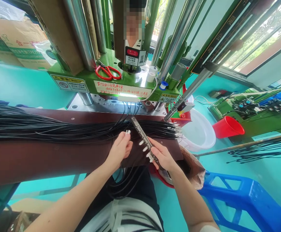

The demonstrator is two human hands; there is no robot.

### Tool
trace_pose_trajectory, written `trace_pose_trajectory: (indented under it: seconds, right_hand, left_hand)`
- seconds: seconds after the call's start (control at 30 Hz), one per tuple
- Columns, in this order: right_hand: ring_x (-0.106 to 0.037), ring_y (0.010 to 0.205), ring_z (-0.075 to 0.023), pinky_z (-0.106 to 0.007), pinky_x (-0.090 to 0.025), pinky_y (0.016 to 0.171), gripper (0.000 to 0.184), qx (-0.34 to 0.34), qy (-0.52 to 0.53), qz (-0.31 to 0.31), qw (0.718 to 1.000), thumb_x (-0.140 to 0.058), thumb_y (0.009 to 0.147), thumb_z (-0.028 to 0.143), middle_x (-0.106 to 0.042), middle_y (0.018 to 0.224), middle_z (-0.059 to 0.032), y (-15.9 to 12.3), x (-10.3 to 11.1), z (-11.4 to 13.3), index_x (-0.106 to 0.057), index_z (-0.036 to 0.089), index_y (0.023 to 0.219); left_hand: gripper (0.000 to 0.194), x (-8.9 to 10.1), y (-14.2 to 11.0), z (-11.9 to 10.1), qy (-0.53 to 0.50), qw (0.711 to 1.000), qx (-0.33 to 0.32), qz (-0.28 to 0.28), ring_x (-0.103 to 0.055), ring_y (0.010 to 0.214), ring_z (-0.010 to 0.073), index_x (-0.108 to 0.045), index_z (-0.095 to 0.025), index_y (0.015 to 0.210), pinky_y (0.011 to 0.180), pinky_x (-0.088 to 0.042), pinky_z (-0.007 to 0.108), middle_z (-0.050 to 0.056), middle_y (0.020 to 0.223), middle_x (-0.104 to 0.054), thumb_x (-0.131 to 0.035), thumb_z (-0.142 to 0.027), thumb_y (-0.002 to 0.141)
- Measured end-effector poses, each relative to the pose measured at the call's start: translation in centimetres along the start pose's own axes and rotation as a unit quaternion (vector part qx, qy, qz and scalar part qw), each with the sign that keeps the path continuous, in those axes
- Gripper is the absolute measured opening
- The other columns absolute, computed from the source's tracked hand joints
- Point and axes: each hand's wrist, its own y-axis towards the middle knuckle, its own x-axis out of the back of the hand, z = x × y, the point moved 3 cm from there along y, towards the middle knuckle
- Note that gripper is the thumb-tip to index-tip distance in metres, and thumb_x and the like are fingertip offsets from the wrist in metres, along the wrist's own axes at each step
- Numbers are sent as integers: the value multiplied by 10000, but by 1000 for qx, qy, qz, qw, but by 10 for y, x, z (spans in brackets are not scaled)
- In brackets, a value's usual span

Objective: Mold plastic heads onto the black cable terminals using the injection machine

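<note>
My right hand (pixel 162 154) grips the lower end of a long metal mold bar (pixel 140 131), which slants up and to the left over the bench. Several small white connectors (pixel 145 149) stick out from the bar's left side near that hand. My left hand (pixel 121 145) is closed, with small white connector ends (pixel 128 131) poking out above the fingers, just left of the bar. Behind both hands, a thick bundle of black cables (pixel 58 124) lies along the bench, its silvery ends at the right. More black cables (pixel 127 187) hang over my lap.
A green press (pixel 92 79) stands ahead, with red-handled scissors (pixel 108 72) on it. The brown bench (pixel 46 154) runs leftward. At right are a white tub (pixel 200 132), a red bucket (pixel 228 126) and a blue stool (pixel 247 193). A paper sack (pixel 196 167) sits by the bench end.
</note>
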Motion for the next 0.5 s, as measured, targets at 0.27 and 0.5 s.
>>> trace_pose_trajectory:
  seconds: [0.27, 0.5]
  right_hand:
    - [-397, 298, -38, -152, -314, 283, 514, -18, -7, 17, 1000, -447, 897, 391, -522, 546, 48, 0, 3, 0, -345, 205, 1366]
    - [-409, 309, -31, -151, -346, 304, 503, 10, -90, 34, 995, -423, 908, 389, -513, 568, 50, 3, 2, 1, -333, 222, 1374]
  left_hand:
    - [338, 1, 6, 10, 42, 997, 49, 53, -148, 347, 6, -464, -165, 662, 362, -87, 158, -118, 401, -238, -620, -464, 689]
    - [360, 2, 6, 12, 40, 998, 46, 29, -145, 329, 7, -463, -164, 629, 358, -81, 164, -125, 373, -228, -639, -478, 647]
